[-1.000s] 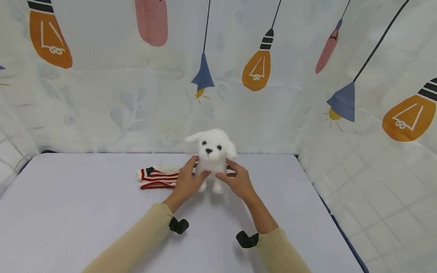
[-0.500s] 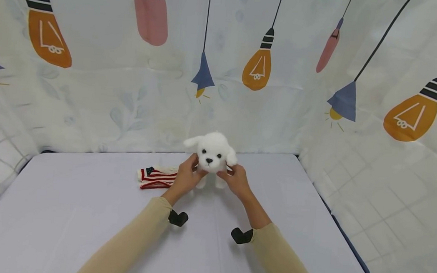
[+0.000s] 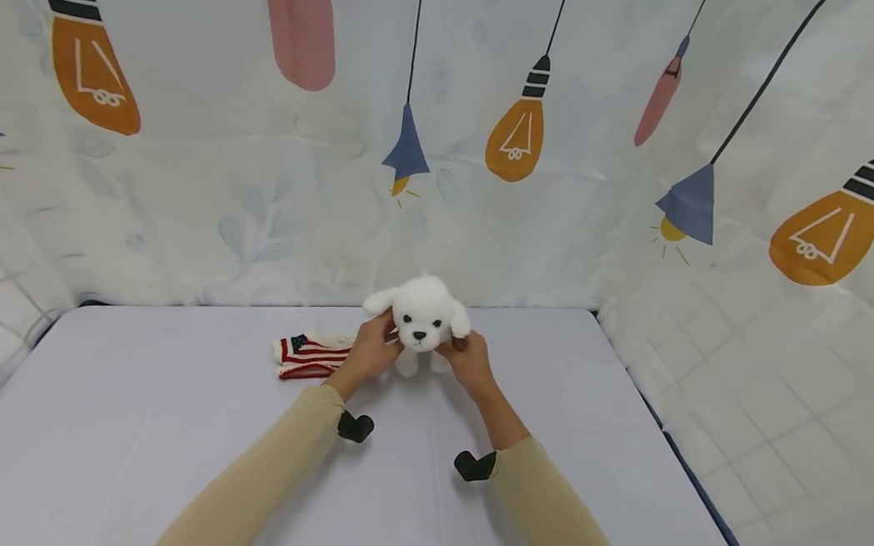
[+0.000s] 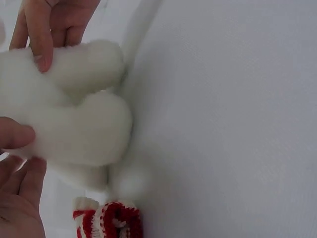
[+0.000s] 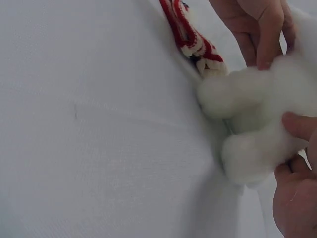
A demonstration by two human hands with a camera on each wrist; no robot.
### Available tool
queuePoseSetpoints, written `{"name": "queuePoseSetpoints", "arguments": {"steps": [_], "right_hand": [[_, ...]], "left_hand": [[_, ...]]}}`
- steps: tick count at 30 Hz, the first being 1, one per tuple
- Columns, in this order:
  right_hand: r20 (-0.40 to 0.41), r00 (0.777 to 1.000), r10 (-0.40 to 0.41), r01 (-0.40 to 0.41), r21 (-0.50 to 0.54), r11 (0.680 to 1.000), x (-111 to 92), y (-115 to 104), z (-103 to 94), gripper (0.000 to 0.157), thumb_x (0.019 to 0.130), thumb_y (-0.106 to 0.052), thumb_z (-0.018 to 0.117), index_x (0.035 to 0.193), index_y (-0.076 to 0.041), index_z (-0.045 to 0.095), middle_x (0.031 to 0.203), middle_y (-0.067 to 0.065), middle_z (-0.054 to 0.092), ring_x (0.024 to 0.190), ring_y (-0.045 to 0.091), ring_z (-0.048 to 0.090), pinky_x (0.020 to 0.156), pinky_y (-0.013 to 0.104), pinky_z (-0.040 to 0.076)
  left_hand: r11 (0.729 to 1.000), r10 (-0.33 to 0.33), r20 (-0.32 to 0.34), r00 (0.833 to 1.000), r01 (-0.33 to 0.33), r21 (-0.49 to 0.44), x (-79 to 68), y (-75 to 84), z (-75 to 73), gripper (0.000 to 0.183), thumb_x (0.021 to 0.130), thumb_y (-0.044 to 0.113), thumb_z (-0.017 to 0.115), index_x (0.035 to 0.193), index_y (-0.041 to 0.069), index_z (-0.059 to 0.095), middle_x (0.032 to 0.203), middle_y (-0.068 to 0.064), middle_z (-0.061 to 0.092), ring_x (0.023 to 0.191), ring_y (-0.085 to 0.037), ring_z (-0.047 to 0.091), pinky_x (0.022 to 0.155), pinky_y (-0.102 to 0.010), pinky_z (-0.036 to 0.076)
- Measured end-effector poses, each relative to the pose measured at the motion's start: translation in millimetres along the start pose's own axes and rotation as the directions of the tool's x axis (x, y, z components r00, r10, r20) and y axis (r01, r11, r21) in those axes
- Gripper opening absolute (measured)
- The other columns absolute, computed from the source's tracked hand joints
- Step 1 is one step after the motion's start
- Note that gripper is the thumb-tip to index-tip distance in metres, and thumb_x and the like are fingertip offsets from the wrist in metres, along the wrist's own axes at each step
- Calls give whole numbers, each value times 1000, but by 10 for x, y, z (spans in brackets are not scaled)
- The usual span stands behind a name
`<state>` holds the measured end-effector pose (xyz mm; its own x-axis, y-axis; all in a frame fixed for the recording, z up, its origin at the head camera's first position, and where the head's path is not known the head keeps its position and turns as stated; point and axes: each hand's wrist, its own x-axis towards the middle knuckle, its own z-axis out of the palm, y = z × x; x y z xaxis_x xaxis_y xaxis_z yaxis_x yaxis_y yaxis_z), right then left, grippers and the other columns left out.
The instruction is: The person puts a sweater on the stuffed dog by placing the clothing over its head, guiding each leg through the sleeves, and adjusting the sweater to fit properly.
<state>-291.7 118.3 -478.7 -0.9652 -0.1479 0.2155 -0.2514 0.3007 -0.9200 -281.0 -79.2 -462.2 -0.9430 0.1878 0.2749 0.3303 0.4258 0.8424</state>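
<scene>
A white plush dog (image 3: 423,310) faces me near the far edge of the table, its legs down at the tabletop. My left hand (image 3: 372,354) holds its body from the left, and my right hand (image 3: 469,363) holds it from the right. Both thumbs press on the front of the body, with fingers around the sides, as the plush dog's legs (image 4: 86,129) in the left wrist view also show. Beside my left hand lies a folded red-and-white striped knit piece (image 3: 312,355) with a dark starred patch, partly hidden behind that hand.
A white cloth covers the table (image 3: 157,423). Behind it hangs a curtain (image 3: 321,207) printed with lamps and bulbs, which continues along both sides.
The plush dog has come down and slightly toward me, its head tipping lower. Both hands have stayed on it, and the right forearm has shifted left. The knit piece lies still.
</scene>
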Motion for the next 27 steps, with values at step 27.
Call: {"name": "queuePoseSetpoints", "arguments": {"steps": [27], "right_hand": [[-51,996,72,-78,-122,990,-175,-110,-76,54,85,-19,73,132,-6,50,129,13,58,119,30,58,97,43,50]], "left_hand": [[990,-95,160,982,76,120,-133,-53,-145,65,94,20,61,151,14,30,154,-15,37,138,-36,41,105,-49,43]]}}
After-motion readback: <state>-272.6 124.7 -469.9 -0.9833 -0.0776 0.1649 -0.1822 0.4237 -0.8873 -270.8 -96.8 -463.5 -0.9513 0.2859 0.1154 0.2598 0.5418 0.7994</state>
